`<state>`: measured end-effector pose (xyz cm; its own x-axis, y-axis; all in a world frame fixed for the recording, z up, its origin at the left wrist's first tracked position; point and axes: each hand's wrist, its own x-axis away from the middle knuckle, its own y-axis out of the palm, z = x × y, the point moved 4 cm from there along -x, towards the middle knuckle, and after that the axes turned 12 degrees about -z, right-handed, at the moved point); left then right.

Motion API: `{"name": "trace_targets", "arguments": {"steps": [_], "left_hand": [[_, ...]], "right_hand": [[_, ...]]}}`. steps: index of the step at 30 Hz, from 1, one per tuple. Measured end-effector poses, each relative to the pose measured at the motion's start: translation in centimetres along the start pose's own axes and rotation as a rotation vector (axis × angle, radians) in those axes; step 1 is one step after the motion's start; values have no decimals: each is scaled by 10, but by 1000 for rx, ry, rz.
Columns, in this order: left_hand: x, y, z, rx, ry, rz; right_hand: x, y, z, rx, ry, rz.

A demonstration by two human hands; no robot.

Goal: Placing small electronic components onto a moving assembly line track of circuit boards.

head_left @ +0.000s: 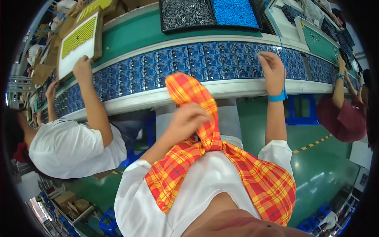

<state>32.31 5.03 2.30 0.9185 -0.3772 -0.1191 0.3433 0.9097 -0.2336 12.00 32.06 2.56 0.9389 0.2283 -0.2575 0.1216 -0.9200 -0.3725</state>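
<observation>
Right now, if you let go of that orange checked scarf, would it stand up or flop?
Probably flop: the orange checked scarf bends softly over the left hand and drapes in folds, so it looks like thin, light cloth. It seems knotted at the collar, so it likely would not fall off.

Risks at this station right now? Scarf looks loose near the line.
1. The left hand lifts the loose end of the orange plaid scarf close to the blue circuit boards; it could probably drag across or snag them.
2. Only the right hand is on the boards, so handling may be less steady.
3. The co-worker's arm reaches in close on the left; elbows might collide.
</observation>
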Motion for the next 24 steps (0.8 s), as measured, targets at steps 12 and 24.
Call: {"name": "trace_targets", "arguments": {"steps": [12,24], "left_hand": [[-9,3,-30,322,-358,-128],[-41,-76,19,-137,-240,138]], "right_hand": [[-67,56,-18,612,-338,-566],[-78,62,-21,699,-433,-710]]}}
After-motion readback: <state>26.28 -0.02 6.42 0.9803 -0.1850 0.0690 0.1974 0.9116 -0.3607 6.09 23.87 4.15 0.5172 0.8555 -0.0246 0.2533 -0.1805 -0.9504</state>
